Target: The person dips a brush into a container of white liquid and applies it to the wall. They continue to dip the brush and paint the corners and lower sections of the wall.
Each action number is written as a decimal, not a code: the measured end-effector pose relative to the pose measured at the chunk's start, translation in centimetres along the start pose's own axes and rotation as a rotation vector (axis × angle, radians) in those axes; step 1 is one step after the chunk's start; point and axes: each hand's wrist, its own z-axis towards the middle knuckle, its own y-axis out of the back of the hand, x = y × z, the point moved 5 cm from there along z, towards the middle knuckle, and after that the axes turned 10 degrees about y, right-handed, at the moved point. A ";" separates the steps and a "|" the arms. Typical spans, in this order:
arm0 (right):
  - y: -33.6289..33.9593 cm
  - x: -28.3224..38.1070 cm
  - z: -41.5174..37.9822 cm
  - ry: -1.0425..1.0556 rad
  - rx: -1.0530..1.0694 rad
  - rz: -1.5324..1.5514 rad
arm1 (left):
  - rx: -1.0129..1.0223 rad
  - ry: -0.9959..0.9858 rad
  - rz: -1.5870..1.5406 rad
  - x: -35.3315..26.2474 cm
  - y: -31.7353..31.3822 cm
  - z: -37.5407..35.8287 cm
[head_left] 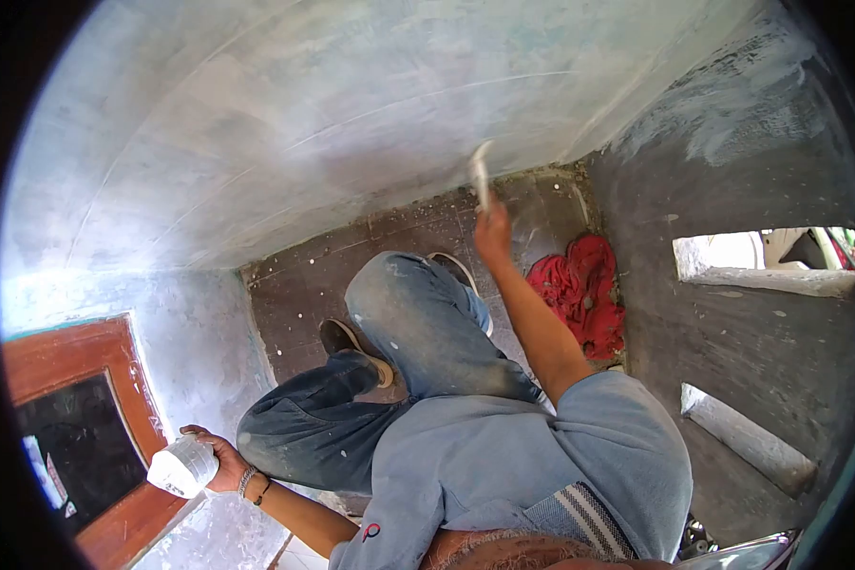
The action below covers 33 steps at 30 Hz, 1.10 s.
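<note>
My right hand point(493, 233) is closed around a paintbrush point(482, 180), which is pale and slightly blurred. The brush's head overlaps the lower part of the whitish-grey wall point(351, 123) in front of me, near the floor and the corner. Out to the left, my left hand point(222, 463) grips a white paint-smeared container point(182, 466) by its side, beside my bent knee. Its inside is not clearly seen.
A red cloth point(584, 294) lies crumpled on the dark tiled floor point(299, 294), which has white spots. The grey wall point(731, 342) at the right has slot openings. An orange-brown wooden frame point(90, 356) with dark glass stands at left.
</note>
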 end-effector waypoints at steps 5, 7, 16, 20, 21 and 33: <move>-0.6 3.9 -1.8 0.116 0.451 -0.059 | -0.010 -0.047 0.027 -1.1 -0.3 -1.5; 0.1 3.9 -0.6 0.184 0.466 -0.111 | -0.016 -0.059 0.038 -1.8 0.2 -1.8; 8.0 -9.7 1.4 -0.181 0.032 -0.291 | -0.058 -0.125 0.066 -4.5 2.7 -3.9; 6.7 -15.2 0.3 -0.390 -0.139 -0.209 | -0.084 -0.118 0.090 -4.2 2.8 -3.3; 4.8 -16.7 0.0 -0.387 -0.129 -0.160 | -0.088 -0.114 0.099 -4.0 2.7 -3.0; -9.5 -7.7 -5.9 -0.551 0.615 0.409 | -0.136 -0.049 0.126 -2.0 2.4 -0.1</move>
